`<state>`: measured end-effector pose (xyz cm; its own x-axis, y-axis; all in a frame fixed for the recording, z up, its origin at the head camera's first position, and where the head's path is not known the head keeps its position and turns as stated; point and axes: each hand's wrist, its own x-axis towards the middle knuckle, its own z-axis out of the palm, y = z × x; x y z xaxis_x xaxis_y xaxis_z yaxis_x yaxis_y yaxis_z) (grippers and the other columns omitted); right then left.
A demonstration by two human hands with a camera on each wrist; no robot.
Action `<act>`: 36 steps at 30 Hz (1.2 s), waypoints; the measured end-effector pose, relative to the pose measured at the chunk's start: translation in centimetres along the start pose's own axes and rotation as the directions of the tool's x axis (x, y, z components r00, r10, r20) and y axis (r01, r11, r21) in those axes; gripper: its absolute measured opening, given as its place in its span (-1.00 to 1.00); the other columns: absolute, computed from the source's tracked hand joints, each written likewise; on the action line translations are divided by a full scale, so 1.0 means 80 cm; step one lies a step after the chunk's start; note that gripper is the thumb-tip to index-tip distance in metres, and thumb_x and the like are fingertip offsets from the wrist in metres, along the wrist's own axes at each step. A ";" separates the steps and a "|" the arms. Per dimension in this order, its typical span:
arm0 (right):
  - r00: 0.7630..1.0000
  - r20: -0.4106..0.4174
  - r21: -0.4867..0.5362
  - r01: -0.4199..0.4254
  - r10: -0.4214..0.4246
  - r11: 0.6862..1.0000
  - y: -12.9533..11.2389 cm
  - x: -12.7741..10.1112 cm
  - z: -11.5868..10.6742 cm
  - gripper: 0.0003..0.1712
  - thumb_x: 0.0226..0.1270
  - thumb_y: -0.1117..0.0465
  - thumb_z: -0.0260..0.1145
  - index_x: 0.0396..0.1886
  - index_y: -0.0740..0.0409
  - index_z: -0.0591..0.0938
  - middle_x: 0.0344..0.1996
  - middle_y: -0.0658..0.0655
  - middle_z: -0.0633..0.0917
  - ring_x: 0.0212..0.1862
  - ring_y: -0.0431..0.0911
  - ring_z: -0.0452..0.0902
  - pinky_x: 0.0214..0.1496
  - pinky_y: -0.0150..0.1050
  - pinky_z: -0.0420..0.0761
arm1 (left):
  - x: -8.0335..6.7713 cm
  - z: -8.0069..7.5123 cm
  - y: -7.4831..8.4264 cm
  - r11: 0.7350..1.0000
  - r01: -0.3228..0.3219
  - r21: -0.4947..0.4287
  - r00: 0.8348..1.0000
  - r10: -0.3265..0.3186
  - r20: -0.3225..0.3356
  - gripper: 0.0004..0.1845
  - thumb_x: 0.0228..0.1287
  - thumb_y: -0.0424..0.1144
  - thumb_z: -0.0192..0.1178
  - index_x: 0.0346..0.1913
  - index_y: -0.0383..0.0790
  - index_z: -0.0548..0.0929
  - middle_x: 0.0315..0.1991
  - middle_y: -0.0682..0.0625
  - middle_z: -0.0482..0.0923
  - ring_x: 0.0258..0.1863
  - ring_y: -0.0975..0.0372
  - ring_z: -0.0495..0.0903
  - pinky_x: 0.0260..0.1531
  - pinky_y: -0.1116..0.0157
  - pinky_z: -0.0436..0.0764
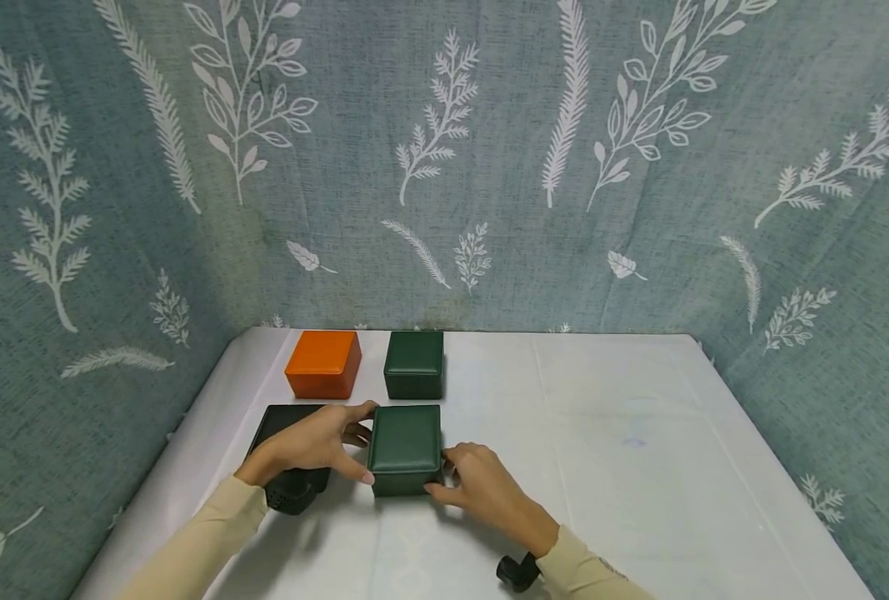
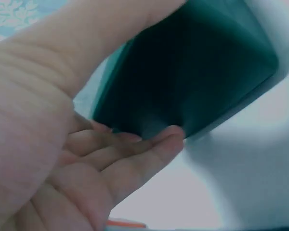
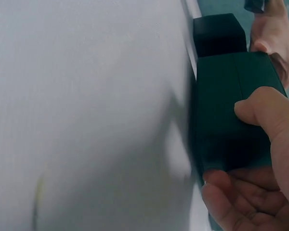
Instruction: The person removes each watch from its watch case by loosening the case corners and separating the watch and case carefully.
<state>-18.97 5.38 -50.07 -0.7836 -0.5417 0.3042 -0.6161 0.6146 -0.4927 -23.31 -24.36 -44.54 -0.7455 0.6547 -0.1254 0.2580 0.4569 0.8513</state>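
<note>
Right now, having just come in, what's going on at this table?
A person's left hand and right hand hold a green box between them, one at each side. Behind it, on the white table, stand an orange box and a second green box. A black box sits to the left, partly hidden beneath the left hand.

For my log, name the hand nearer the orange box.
Left. In the head view, the left hand is below the orange box; the right hand, farther down and right.

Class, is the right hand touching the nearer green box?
Touching. In the right wrist view, the right hand has its thumb against the nearer green box.
</note>
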 end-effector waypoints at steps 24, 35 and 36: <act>0.996 -0.024 0.150 -0.079 0.084 0.986 0.050 -0.054 -0.053 -0.67 0.24 0.12 0.58 -0.10 0.22 0.76 -0.43 -0.03 0.68 -0.46 -0.27 0.54 -0.42 -0.38 0.58 | 0.059 0.057 0.025 0.994 -0.096 0.043 0.993 0.099 -0.068 0.18 0.00 -0.11 0.66 0.57 -0.46 0.15 0.41 -0.14 0.44 0.08 0.14 0.68 0.14 0.16 0.63; 0.994 -0.082 0.114 -0.066 0.076 0.991 0.073 -0.086 -0.076 -0.66 0.22 0.15 0.58 -0.08 0.23 0.75 -0.45 -0.10 0.65 -0.46 -0.34 0.50 -0.43 -0.38 0.57 | 0.093 0.083 0.044 0.994 -0.099 0.042 0.993 0.101 -0.059 0.20 -0.02 -0.11 0.67 0.57 -0.45 0.14 0.50 -0.21 0.31 0.09 0.08 0.67 0.13 0.14 0.63; 0.993 -0.091 0.112 -0.060 0.070 0.992 0.075 -0.089 -0.077 -0.66 0.22 0.16 0.59 -0.08 0.23 0.75 -0.45 -0.10 0.65 -0.46 -0.33 0.51 -0.43 -0.38 0.57 | 0.095 0.086 0.046 0.994 -0.102 0.045 0.993 0.105 -0.055 0.20 -0.02 -0.11 0.67 0.57 -0.44 0.15 0.49 -0.19 0.32 0.09 0.08 0.68 0.13 0.14 0.63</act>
<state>-17.59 16.46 -50.16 -0.8290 -0.4426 0.3419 -0.5552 0.5776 -0.5984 -23.82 -13.59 -45.88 -0.7472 0.6646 -0.0074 0.3600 0.4141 0.8360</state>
